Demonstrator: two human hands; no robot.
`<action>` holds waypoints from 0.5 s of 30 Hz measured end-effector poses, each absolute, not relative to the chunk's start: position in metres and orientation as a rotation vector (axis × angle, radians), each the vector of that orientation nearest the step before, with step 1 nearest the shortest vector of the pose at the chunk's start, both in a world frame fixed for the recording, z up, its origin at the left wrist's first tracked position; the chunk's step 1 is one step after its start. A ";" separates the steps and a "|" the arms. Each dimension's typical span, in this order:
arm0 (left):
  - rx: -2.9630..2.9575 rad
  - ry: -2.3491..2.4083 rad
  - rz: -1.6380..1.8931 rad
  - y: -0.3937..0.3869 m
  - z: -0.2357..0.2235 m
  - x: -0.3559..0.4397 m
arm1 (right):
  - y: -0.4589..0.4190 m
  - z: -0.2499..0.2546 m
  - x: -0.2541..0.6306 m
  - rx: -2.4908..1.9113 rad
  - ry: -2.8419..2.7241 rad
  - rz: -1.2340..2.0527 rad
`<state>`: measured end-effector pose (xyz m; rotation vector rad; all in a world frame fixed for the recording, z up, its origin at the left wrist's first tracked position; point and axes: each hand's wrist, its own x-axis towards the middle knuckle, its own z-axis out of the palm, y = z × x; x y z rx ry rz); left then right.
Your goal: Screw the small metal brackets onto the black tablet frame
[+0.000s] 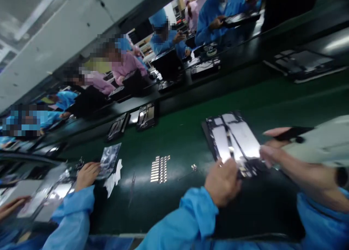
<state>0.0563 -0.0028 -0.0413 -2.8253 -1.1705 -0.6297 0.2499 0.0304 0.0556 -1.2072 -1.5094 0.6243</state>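
Note:
An opened tablet-like device (244, 133) with pale, shiny panels and dark strips lies on the green work surface. My left hand (222, 181) is closed at its near edge, the fingertips touching or just over the lower panels. Whatever these fingers pinch is hidden. At the device's right edge, my right hand (280, 151) wraps round a pale electric screwdriver (319, 142) with a black lever. Motion blurs it, and its tip is hard to make out. Left of my left hand lie a few tiny metal pieces (194, 167).
Small metal parts (159, 170) stand in rows mid-surface, beside thin tweezers (132, 184). A co-worker's hand (87, 173) touches a clear plastic bag (110, 157) near white paper (113, 179). More opened devices (146, 116) lie farther back; several people work across the line.

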 end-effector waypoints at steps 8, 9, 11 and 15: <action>-2.357 -1.909 -0.299 0.204 -0.013 -0.012 | 0.051 0.009 0.216 -1.065 -1.448 1.050; -2.292 -1.981 -0.265 0.213 -0.010 -0.022 | 0.053 0.003 0.216 -1.077 -1.466 1.022; -2.171 -2.098 -0.187 0.219 -0.003 -0.047 | 0.055 -0.005 0.216 -1.110 -1.487 0.956; -1.948 -2.238 -0.014 0.196 0.033 -0.100 | 0.055 -0.008 0.212 -1.148 -1.466 0.849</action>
